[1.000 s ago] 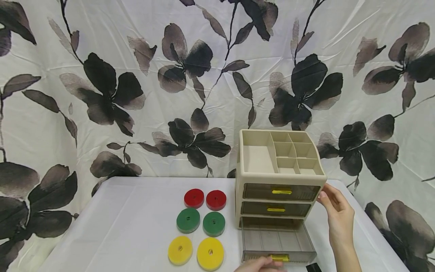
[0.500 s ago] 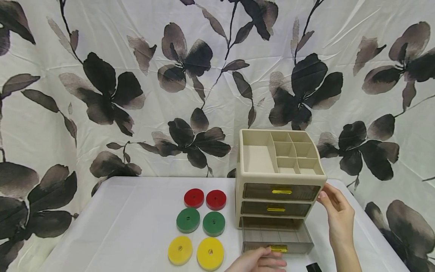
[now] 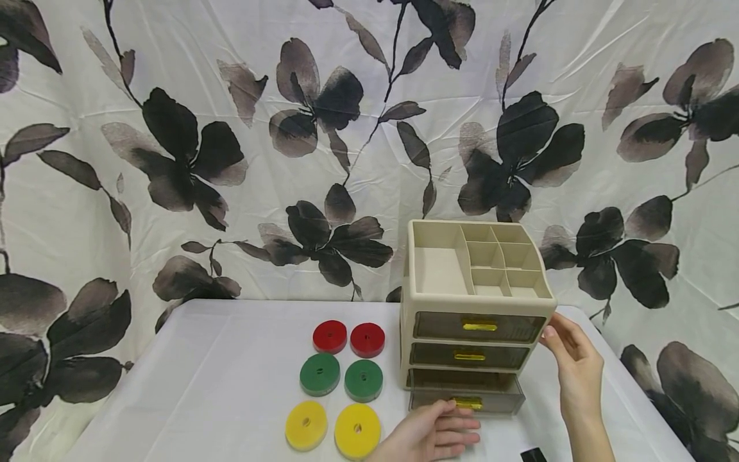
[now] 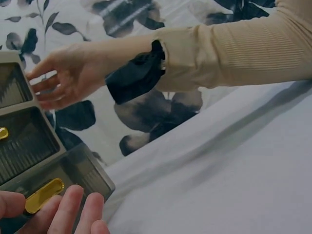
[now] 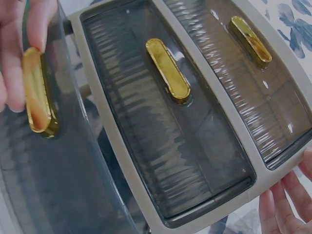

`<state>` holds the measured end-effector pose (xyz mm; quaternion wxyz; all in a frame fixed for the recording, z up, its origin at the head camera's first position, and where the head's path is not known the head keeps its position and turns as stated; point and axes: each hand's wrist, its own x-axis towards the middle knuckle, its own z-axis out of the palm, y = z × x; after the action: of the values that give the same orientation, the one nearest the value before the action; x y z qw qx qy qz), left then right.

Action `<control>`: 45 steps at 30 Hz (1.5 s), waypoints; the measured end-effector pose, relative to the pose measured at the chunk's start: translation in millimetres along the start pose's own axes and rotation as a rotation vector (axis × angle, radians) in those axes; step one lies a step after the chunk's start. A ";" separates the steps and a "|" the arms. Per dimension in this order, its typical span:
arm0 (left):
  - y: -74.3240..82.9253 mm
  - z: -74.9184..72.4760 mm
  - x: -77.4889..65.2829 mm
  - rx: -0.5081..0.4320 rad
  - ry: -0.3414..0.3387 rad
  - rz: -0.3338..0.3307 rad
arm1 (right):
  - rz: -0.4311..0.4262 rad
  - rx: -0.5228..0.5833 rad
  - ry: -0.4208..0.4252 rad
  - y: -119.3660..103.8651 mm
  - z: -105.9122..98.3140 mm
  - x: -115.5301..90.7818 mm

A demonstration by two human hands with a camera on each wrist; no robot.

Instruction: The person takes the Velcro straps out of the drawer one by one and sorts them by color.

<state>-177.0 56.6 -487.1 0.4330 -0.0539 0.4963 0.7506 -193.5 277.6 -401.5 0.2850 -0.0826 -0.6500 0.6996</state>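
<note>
A beige desktop organizer (image 3: 482,299) stands at the right of the table, with several compartments on top and three smoky see-through drawers. Its bottom drawer (image 3: 502,403) is slightly pulled out; the middle drawer (image 3: 508,357) and top drawer (image 3: 519,326) are closed. My left hand (image 3: 424,431) pinches the yellow handle (image 4: 45,195) of the bottom drawer between thumb and index finger, the other fingers extended below it. With loosely bent fingers, my right hand (image 3: 579,369) rests against the organizer's right side, as the right wrist view shows the fingertips (image 5: 287,204) there.
Left of the organizer lie paired discs with center holes: red discs (image 3: 330,337) at the back, green discs (image 3: 320,374) in the middle, yellow discs (image 3: 357,430) in front. A black object (image 3: 533,455) shows at the bottom edge. A floral curtain (image 3: 312,160) hangs behind the table (image 3: 202,385).
My left hand has moved forward with the bottom drawer, which has slid most of the way into the organizer. My right hand stays at the organizer's side.
</note>
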 end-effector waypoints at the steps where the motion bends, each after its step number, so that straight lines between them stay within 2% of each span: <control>1: 0.8 -0.2 1.6 0.004 0.015 0.002 | 0.000 0.000 0.001 0.3 -0.3 0.0; 5: 3.5 -1.8 7.1 0.020 0.052 0.021 | 0.008 -0.002 0.009 0.2 -0.2 0.2; 12: 6.9 -3.7 13.5 0.009 0.058 0.072 | 0.020 0.003 0.021 -0.9 -0.1 -0.6; 23: 11.6 -4.6 20.1 -0.001 0.129 0.107 | 0.024 -0.011 0.014 -0.5 1.1 -0.1; 29: 11.8 -4.9 21.4 -0.031 0.123 0.110 | 0.023 -0.024 0.011 -0.6 1.8 -0.1; 36: 10.7 -2.3 21.8 -0.056 0.129 0.149 | 0.022 -0.017 0.011 0.4 0.9 -0.2; 45: 10.8 -2.4 19.7 -0.040 0.115 0.132 | 0.024 -0.018 0.009 0.0 0.7 0.0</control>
<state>-197.6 65.0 -490.8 0.3522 -0.0729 0.5076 0.7830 -193.9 276.9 -401.4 0.2788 -0.0961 -0.6539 0.6967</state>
